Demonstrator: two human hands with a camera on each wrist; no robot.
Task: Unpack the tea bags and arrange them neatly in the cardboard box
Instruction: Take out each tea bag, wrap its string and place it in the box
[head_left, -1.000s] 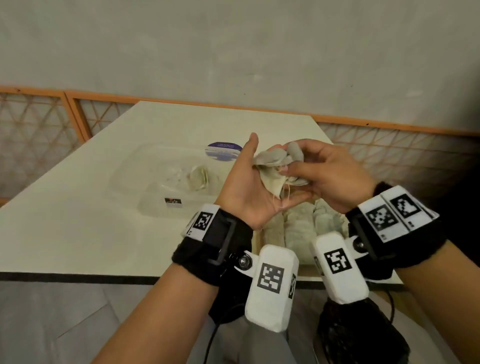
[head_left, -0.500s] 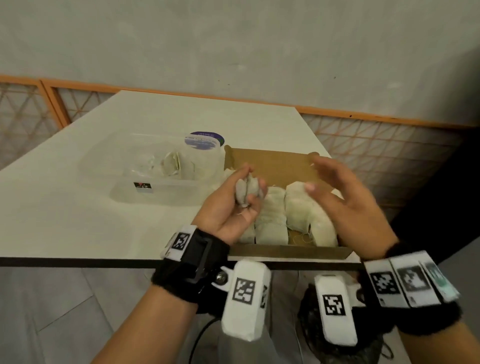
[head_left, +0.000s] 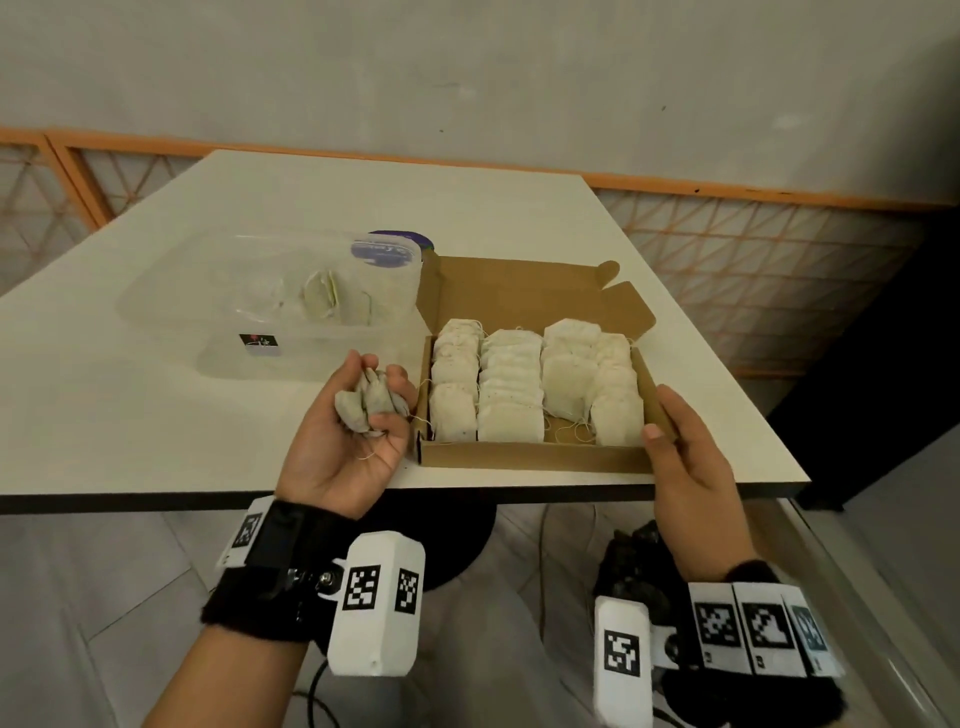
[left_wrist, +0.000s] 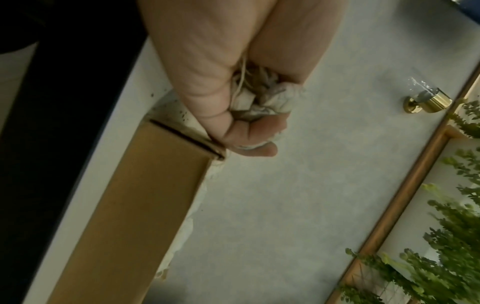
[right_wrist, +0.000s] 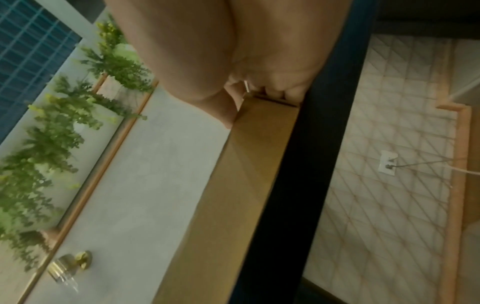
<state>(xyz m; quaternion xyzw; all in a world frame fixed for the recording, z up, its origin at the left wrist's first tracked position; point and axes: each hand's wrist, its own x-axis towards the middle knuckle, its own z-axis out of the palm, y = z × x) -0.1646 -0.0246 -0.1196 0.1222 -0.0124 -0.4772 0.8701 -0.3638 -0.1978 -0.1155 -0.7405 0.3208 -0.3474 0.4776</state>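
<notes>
An open brown cardboard box (head_left: 530, 454) sits on the white table (head_left: 130, 415), lower centre of the frame, with four rows of pale paper tea bags (head_left: 509, 387) inside. A clear plastic tub (head_left: 208, 332) lies just left, toward upper left.

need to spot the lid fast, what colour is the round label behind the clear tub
Purple-blue with pale writing, on the round label behind the clear tub; clearest in the head view.

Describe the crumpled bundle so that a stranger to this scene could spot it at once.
Start at the white table and find the open cardboard box at its near edge. Just left of the box, the left hand is raised palm up, its fingers curled round the bundle. Unlike the flat tea bags laid in rows inside the box, it is greyish and scrunched into a wad.
</notes>
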